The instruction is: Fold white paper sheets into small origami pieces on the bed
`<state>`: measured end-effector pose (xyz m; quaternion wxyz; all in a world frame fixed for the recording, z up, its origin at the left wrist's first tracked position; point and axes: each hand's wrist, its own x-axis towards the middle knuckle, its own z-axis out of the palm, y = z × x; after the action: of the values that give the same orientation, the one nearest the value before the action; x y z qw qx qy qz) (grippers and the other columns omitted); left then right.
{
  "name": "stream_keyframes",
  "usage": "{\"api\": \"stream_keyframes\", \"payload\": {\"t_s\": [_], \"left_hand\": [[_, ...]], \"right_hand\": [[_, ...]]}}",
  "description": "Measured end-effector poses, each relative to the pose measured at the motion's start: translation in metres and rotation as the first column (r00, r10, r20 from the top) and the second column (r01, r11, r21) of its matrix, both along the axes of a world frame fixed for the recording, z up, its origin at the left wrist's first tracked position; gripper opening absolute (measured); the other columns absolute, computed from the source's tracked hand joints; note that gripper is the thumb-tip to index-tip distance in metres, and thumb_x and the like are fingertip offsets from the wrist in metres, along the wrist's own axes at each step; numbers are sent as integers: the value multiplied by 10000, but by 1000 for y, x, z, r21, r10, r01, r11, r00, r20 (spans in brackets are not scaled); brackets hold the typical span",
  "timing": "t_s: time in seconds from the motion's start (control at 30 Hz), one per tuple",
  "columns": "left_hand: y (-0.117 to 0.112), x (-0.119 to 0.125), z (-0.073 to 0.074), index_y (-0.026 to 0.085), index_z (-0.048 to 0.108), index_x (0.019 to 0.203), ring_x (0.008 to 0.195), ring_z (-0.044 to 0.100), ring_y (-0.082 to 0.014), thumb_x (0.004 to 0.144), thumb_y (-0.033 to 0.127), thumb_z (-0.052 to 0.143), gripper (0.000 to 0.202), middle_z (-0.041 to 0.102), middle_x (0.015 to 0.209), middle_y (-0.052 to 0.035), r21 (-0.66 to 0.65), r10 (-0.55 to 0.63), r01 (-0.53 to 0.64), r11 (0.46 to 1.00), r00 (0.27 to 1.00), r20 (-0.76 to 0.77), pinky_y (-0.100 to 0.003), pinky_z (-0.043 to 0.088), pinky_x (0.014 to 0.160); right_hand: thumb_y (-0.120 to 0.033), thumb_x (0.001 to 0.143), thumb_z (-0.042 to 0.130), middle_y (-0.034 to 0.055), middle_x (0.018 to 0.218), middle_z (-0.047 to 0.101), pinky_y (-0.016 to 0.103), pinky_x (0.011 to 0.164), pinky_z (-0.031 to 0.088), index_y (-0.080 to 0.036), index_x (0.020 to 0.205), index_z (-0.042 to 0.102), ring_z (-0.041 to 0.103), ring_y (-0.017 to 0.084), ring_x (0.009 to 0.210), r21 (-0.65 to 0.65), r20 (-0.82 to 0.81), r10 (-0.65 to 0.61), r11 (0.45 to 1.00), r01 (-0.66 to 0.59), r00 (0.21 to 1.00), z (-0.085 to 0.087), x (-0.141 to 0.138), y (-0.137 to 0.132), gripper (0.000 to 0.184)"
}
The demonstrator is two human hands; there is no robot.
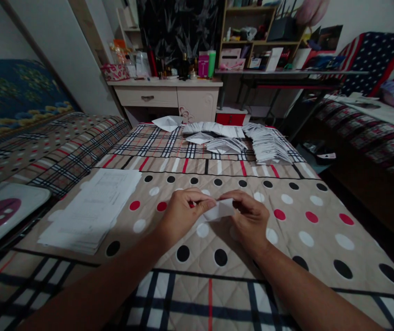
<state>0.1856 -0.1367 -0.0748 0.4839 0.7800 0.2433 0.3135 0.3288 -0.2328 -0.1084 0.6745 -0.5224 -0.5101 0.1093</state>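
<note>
Between my two hands is a small piece of folded white paper (220, 210), held just above the dotted bedspread (197, 241). My left hand (186, 212) pinches its left end between thumb and fingers. On the other side my right hand (250, 216) grips the right end, fingers curled over it. Part of the paper is hidden behind the fingers. To the left of my hands lies a stack of printed white sheets (95, 209), slightly fanned at the edges.
Along the bed's far edge lie rows of folded white papers (269, 145), some smaller stacks (226, 145) and a paper boat-like shape (168, 122). A white folding table (27, 197) stands at left. Beyond are a white dresser (164, 96) and a desk (290, 72).
</note>
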Motion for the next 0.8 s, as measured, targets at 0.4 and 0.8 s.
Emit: {"api": "stream_keyframes", "payload": {"t_s": [0.4,0.8], "left_hand": [[-2,0,1,197,772,791,696,641,-133,824,209,691,88,709,739,-20,98,28,-30,995,999,23,-250,502,614],[-12,-5,-3,200,710,895,756,621,-155,929,282,586,153,696,780,-22,735,145,-94,672,989,-6,-339,397,732]], "right_hand": [[-154,875,611,21,845,738,313,687,524,-244,904,750,677,173,776,20,78,-14,1000,13,997,6,-2,0,167],[-132,842,646,15,889,755,325,733,538,-263,922,762,689,177,821,25,43,-1,1000,0,999,5,-5,0,192]]}}
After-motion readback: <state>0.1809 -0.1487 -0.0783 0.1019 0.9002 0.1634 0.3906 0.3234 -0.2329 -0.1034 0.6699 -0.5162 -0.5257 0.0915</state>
